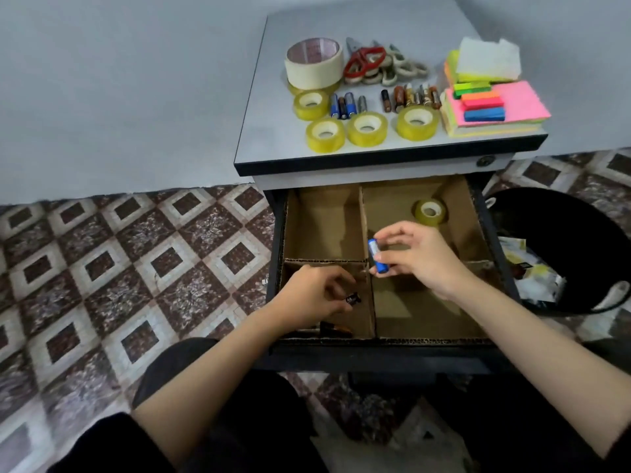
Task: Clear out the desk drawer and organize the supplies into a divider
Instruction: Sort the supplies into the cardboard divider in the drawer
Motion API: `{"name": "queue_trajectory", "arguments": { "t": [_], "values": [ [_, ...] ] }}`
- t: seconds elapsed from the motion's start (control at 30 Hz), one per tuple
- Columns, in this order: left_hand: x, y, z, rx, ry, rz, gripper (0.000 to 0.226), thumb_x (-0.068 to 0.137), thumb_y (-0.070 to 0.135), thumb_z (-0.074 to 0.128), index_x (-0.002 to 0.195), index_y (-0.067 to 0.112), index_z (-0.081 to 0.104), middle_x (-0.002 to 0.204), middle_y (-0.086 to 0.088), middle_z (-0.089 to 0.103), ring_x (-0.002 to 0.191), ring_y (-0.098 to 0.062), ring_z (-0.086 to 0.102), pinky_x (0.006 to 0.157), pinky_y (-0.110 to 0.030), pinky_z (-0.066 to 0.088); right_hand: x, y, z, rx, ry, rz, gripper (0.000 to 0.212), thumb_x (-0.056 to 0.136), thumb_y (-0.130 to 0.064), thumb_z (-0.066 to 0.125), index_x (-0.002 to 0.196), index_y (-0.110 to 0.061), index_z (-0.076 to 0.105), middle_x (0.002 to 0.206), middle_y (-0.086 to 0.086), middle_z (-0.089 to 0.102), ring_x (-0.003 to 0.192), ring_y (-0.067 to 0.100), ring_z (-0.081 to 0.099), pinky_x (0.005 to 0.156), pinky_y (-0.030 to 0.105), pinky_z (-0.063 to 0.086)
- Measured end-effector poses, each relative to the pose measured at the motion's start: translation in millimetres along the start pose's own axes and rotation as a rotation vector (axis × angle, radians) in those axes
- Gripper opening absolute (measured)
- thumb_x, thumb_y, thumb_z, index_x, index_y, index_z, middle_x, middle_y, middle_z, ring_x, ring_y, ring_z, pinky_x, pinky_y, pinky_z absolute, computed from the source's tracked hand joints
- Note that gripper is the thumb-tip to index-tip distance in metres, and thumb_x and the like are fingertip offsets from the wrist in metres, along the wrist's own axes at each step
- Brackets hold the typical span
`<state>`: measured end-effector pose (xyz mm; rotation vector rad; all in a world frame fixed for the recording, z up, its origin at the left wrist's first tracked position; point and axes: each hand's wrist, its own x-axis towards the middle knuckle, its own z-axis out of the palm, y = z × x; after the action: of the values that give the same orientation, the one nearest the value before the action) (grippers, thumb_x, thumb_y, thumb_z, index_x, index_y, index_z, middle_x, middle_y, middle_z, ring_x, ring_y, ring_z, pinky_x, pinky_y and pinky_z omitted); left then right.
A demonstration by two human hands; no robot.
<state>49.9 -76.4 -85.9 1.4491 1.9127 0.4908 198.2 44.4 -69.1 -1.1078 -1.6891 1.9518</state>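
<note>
Head view, nearest first: the left hand (317,291) reaches into the near-left compartment of the cardboard divider (364,216) that fills the open drawer (375,356). Its fingers are curled, pinching a small dark battery (353,298) just above a loose battery (336,327) lying against the divider's front wall. The right hand (413,257) hovers over the crossing of the divider walls, thumb and fingertips pinching a blue battery (377,256). Its long axis runs roughly front to back of the drawer, with the far end tipped slightly left. Sorting is under way, and batteries look bound for the near-left compartment. The next move calls for swinging the blue one left over the wall and laying it alongside the others. One clear tape roll (431,212) sits in the far-right compartment. Farther off, near the desk's front edge, wait more tape rolls (367,129) and rows of batteries (409,97). Behind them lie masking tape (314,63) and scissors (363,61), with sticky notes (495,107) at the right edge.
</note>
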Motion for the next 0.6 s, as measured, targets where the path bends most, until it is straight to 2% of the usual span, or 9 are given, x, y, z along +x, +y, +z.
{"name": "queue_trajectory", "arguments": {
  "t": [0.1,0.17,0.37,0.6],
  "values": [
    [7,-5,18,0.428,-0.107,0.082,0.024,0.086,0.019,0.062,0.110,0.015,0.064,0.103,-0.005,0.068,0.100,-0.023,0.061,0.085,-0.033,0.048,7,5,-3,0.044,0.030,0.052,0.026,0.080,0.014,0.060,0.102,0.001,0.056,0.095,0.015,0.062,0.054,0.017,0.068,0.051,0.022,0.056],
    [12,-9,26,0.575,-0.195,0.104,0.027,0.089,0.016,0.054,0.115,0.016,0.061,0.116,-0.008,0.063,0.110,-0.027,0.056,0.089,-0.034,0.044,13,7,-6,0.042,0.047,0.062,0.027,0.080,0.013,0.061,0.104,0.002,0.056,0.093,0.016,0.063,0.054,0.015,0.068,0.051,0.020,0.055],
    [26,-17,33,0.624,-0.294,0.071,0.027,0.090,0.013,0.052,0.115,0.006,0.060,0.122,-0.013,0.057,0.114,-0.030,0.053,0.096,-0.036,0.043,22,9,-6,0.081,0.053,0.078,0.030,0.078,0.015,0.062,0.104,0.001,0.055,0.091,0.019,0.064,0.058,0.017,0.069,0.058,0.023,0.058],
    [25,-20,28,0.609,-0.223,0.014,0.028,0.089,0.016,0.055,0.116,0.014,0.061,0.112,-0.009,0.063,0.106,-0.027,0.058,0.086,-0.034,0.046,27,10,-8,0.086,0.062,0.102,0.026,0.079,0.012,0.063,0.098,-0.006,0.060,0.096,0.013,0.067,0.070,0.020,0.071,0.062,0.029,0.060]
  ]
}}
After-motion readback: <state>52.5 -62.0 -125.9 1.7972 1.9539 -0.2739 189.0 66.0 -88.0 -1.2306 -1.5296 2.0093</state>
